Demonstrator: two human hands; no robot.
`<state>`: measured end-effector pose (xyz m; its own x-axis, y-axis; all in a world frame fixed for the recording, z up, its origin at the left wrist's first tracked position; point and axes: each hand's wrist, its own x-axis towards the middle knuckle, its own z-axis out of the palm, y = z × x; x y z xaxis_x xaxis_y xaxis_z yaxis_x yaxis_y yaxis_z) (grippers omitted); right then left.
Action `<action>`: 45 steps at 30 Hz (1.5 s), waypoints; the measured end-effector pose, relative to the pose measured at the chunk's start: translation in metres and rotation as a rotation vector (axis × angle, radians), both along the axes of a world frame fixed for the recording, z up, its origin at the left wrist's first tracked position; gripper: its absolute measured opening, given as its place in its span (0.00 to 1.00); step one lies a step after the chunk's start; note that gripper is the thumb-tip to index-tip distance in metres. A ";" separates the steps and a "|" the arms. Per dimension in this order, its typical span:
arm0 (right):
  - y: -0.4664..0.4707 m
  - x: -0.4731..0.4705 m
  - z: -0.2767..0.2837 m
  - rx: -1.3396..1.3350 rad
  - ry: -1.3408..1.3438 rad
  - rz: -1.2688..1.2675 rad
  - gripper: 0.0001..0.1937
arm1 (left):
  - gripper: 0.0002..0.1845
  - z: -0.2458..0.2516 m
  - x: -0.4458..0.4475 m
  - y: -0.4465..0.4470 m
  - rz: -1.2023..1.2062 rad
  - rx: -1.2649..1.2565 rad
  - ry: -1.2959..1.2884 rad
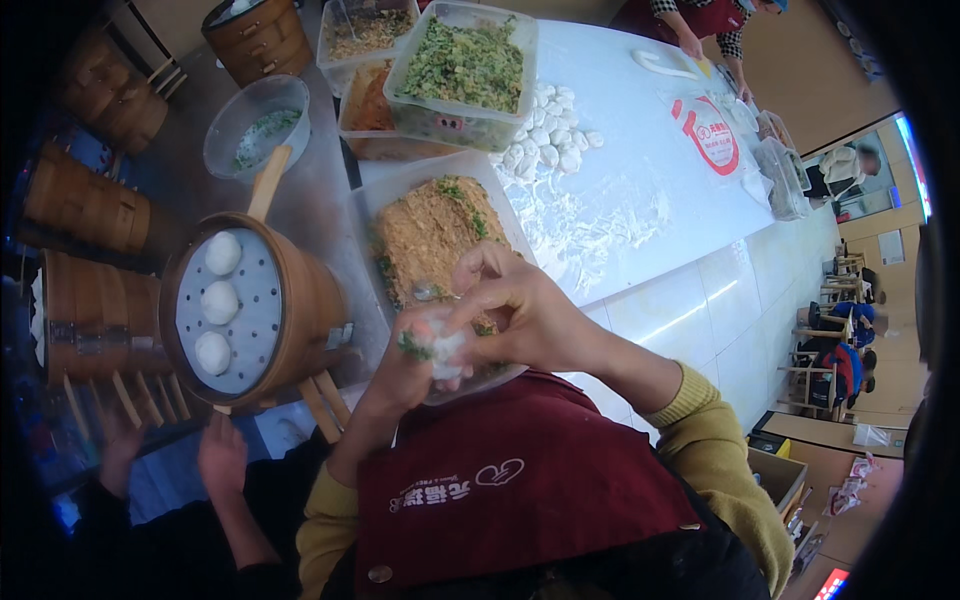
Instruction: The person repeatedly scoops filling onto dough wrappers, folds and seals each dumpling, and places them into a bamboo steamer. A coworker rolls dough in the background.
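My left hand [401, 367] cups a white dough wrapper [448, 346] with some green filling showing at its side. The fingers of my right hand [517, 304] pinch the same dough from the right, so both hands are on it. Just beyond them is a plastic tub [517, 214] of brown minced filling [442, 232] with chopped greens. A small shiny metal piece [424, 290], perhaps a spoon, lies on the filling, partly hidden. On my left, a bamboo steamer [304, 300] holds three white buns [220, 302] on a perforated liner.
A tub of chopped greens [465, 64] stands beyond the filling, beside floured dough pieces [551, 131] on the white table [615, 97]. Stacked bamboo steamers [101, 315] are at far left. Another person's hands [223, 454] are near my steamer; a co-worker [697, 26] stands across the table.
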<state>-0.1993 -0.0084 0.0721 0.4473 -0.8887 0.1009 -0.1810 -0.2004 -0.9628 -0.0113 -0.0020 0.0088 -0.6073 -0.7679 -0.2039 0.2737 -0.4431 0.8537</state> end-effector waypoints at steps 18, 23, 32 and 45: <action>0.000 0.005 0.009 0.017 0.052 0.035 0.12 | 0.52 -0.002 0.005 -0.003 -0.132 -0.048 -0.013; 0.000 0.008 0.005 -0.102 0.072 0.068 0.09 | 0.52 -0.007 0.007 -0.004 -0.060 0.063 0.041; -0.001 0.015 0.007 -0.071 0.035 0.070 0.07 | 0.43 -0.001 0.009 0.002 0.019 0.072 0.086; -0.020 0.046 0.020 -0.338 0.225 0.201 0.18 | 0.44 0.001 -0.003 0.008 0.419 0.522 0.273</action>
